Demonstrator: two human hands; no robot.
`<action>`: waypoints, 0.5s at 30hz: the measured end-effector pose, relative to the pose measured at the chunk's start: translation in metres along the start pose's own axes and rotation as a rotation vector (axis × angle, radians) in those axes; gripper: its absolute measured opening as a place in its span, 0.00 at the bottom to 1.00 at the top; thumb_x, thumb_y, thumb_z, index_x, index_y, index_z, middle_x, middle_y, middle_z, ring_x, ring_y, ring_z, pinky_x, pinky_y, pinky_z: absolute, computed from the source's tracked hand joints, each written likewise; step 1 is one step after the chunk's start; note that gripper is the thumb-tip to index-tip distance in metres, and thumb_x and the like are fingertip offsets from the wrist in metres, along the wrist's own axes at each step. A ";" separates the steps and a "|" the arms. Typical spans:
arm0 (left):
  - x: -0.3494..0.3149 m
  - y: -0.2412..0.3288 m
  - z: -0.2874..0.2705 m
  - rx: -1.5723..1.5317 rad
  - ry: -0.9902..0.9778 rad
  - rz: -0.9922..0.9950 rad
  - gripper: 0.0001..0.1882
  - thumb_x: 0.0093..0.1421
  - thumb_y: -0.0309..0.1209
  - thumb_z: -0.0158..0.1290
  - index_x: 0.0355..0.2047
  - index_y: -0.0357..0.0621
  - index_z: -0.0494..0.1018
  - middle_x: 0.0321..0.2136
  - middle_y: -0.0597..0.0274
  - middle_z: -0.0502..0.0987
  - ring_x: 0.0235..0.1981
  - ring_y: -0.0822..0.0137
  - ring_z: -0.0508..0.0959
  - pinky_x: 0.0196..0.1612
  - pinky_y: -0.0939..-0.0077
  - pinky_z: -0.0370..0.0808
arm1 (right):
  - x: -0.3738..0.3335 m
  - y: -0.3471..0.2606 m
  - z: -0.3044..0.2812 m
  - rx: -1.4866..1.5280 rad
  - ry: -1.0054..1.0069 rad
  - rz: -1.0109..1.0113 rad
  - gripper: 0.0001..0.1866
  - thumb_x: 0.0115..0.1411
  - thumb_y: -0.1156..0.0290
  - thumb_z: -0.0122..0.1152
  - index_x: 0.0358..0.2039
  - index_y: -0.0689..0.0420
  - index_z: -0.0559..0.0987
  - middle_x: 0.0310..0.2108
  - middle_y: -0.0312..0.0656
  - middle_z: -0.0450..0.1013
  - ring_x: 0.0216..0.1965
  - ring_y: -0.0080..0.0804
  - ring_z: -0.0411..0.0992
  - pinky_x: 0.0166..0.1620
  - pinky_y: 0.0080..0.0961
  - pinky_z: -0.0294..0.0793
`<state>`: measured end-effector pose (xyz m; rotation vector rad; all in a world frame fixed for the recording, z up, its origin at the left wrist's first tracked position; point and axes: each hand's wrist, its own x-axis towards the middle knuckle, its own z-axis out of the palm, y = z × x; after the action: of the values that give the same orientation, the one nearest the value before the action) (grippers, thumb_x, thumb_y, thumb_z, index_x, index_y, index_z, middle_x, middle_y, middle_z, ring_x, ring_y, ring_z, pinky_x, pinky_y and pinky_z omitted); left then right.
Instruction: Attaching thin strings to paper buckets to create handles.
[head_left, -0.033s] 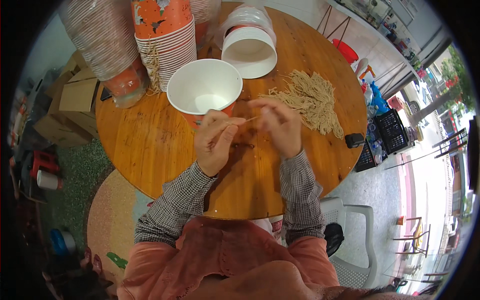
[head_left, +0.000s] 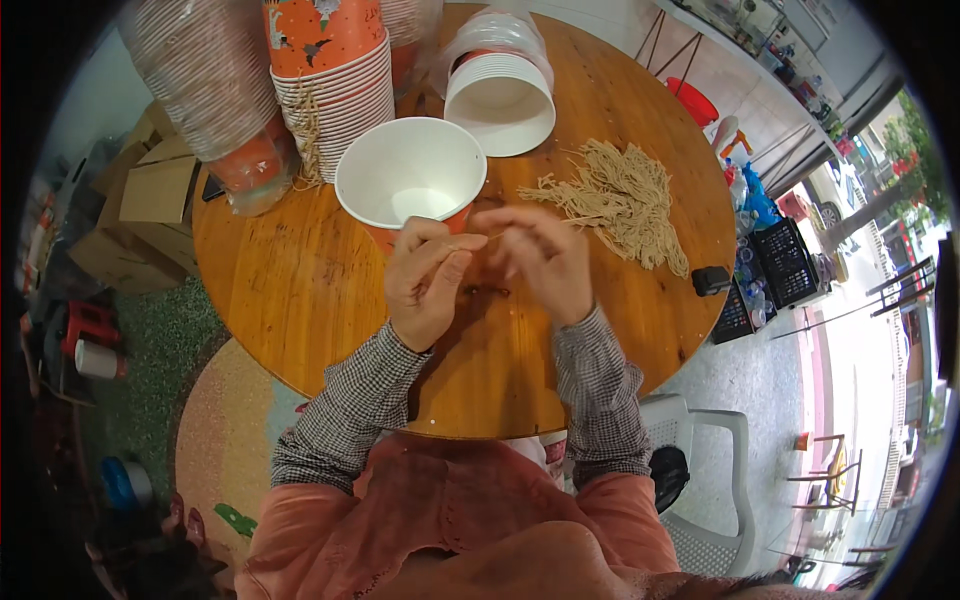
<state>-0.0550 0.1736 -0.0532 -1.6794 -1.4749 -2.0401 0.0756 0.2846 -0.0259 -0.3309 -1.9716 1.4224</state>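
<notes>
Close in front of a white-lined paper bucket (head_left: 410, 180) with an orange outside, my left hand (head_left: 425, 285) pinches a thin tan string (head_left: 493, 238) between thumb and forefinger. The string's short end points toward my right hand (head_left: 545, 260), whose fingers are blurred by motion. Whether those fingers grip the string I cannot make out. Right of the bucket, a loose bundle of tan strings (head_left: 635, 205) lies spread on the round wooden table (head_left: 290, 320).
Stacked orange paper buckets (head_left: 335, 110) stand at the back left, tan strings hanging on their rims. Beside them is a plastic-wrapped stack (head_left: 205, 90). More white buckets (head_left: 500, 110) lie sideways behind. A small black object (head_left: 711, 281) sits at the right edge, near a grey chair (head_left: 715, 480).
My right hand has shifted a little to the left, closer to my left hand. The left hand keeps its pinch on the string, almost in the same place.
</notes>
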 end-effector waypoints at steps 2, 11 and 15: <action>0.002 0.008 -0.003 -0.015 0.016 -0.035 0.07 0.57 0.24 0.54 0.36 0.39 0.79 0.30 0.63 0.68 0.32 0.70 0.67 0.34 0.82 0.65 | -0.010 -0.023 0.020 0.280 -0.046 0.097 0.07 0.61 0.79 0.52 0.39 0.61 0.76 0.30 0.32 0.73 0.27 0.13 0.71 0.31 0.11 0.71; 0.002 0.002 0.004 -0.255 0.067 -0.201 0.06 0.61 0.25 0.51 0.35 0.35 0.75 0.27 0.63 0.69 0.28 0.74 0.69 0.31 0.83 0.66 | -0.012 -0.009 0.015 0.048 0.150 -0.108 0.06 0.57 0.80 0.59 0.35 0.59 0.80 0.16 0.22 0.53 0.19 0.09 0.50 0.22 0.11 0.51; -0.003 -0.006 0.000 -0.441 -0.055 -0.376 0.11 0.65 0.30 0.46 0.29 0.35 0.71 0.19 0.66 0.68 0.19 0.77 0.66 0.22 0.83 0.62 | -0.013 -0.012 0.016 -0.030 0.120 -0.163 0.06 0.56 0.82 0.60 0.35 0.62 0.79 0.16 0.21 0.55 0.18 0.08 0.51 0.21 0.10 0.50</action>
<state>-0.0578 0.1749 -0.0595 -1.7088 -1.5374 -2.7059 0.0769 0.2610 -0.0231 -0.2560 -1.8793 1.2426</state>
